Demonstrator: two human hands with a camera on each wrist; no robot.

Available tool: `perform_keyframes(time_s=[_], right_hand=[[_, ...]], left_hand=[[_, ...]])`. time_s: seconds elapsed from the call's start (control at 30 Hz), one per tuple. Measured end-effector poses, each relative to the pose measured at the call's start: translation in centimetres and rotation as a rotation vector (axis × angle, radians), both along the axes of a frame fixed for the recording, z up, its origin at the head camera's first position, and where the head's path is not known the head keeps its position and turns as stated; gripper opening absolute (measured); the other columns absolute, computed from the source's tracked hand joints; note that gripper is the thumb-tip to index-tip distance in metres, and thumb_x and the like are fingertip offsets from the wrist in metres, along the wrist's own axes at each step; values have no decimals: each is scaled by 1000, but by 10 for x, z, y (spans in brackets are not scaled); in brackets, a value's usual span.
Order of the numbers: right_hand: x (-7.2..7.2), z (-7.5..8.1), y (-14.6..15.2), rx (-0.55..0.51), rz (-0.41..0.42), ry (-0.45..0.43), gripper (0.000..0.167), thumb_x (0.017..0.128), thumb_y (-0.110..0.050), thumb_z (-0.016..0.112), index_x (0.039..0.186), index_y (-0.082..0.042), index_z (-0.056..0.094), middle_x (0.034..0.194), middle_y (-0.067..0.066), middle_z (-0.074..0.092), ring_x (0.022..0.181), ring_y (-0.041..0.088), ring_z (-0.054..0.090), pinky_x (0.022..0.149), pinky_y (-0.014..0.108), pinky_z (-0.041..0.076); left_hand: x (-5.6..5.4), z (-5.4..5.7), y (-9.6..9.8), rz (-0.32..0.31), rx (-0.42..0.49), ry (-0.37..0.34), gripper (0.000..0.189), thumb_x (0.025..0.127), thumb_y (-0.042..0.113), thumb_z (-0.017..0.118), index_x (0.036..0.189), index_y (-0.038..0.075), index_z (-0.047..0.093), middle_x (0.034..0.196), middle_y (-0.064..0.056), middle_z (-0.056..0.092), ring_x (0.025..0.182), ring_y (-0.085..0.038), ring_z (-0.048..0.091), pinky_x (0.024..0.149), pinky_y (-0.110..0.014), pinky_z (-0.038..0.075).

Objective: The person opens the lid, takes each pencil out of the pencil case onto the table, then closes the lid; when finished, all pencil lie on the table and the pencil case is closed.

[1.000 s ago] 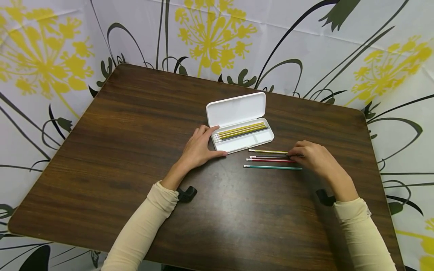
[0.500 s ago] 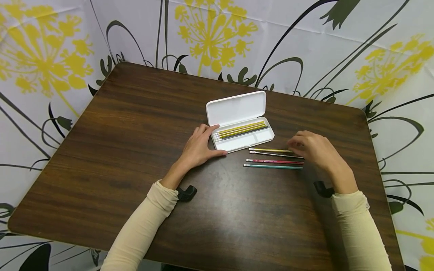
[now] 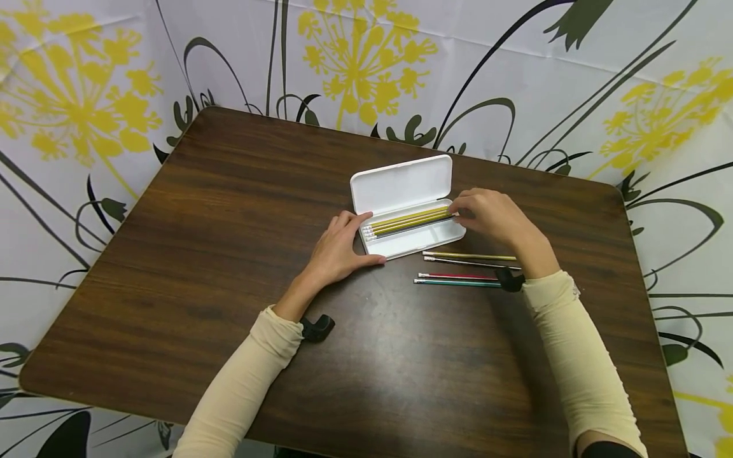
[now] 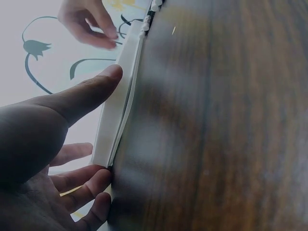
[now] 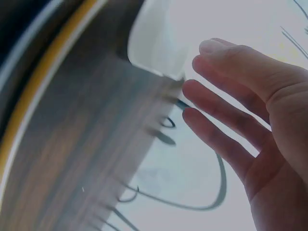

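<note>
A white pencil case (image 3: 424, 240) lies with its lid raised on the table, holding several yellow and dark pencils (image 3: 406, 220) side by side. My left hand (image 3: 338, 245) grips its left end, thumb at the front edge and fingers toward the back. The left wrist view shows the thumb and fingers around the case (image 4: 115, 110). My right hand (image 3: 495, 216) is at the right end of the case, fingertips by the pencil tips. Its fingers (image 5: 216, 106) are loosely bent beside the case end in the right wrist view, with nothing visible between them.
In front of the case lie a yellow pencil (image 3: 458, 256), a dark one (image 3: 464, 261), a red one (image 3: 455, 276) and a teal one (image 3: 455, 283). The right wrist camera covers some of their right ends. Patterned cloth (image 3: 366, 63) hangs behind the table (image 3: 229, 191).
My right hand has let go of the dark pencil, now beside the yellow one, and moved left and away to the case's right end. My left hand has stayed put.
</note>
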State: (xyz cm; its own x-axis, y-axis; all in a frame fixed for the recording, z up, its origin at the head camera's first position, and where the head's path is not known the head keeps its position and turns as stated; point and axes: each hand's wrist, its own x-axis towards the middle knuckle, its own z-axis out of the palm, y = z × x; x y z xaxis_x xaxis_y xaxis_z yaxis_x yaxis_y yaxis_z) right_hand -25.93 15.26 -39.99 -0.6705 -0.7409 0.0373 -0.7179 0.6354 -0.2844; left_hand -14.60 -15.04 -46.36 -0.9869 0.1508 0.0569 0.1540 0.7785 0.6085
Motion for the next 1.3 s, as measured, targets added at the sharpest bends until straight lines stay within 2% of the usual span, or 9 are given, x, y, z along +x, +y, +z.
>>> perform_keyframes(time_s=[0.17,0.77,1.0,1.3], right_hand=[[-5,-9,-14,71,-2,-43,21,84,-6,77,105,-11,76,107,4,69,97,24,61,83,46,48],[-9,-14,-21,138,32,-12,19,83,-6,78,102,-11,77,105,4,68,93,23,57,80,44,48],[-9,-13,-23,148,30,-31,17,84,-6,77,100,-12,77,105,4,67,95,23,57,83,45,48],[-10,-12,-22,112,14,-76,16,84,-5,77,100,-10,76,99,4,68,93,23,60,80,43,47]], left_hand=[[0,-2,0,-8,4,7,95,72,55,82,149,16,43,117,-8,48,103,-24,44,81,-42,43],[0,-2,-1,-11,4,9,95,72,54,82,149,16,42,117,-8,47,103,-25,44,81,-43,43],[-1,-4,-2,-9,0,12,95,71,55,83,149,16,43,116,-8,48,102,-24,44,80,-42,43],[-1,-4,-2,-4,0,11,95,71,54,83,148,15,43,115,-8,48,101,-24,44,80,-41,43]])
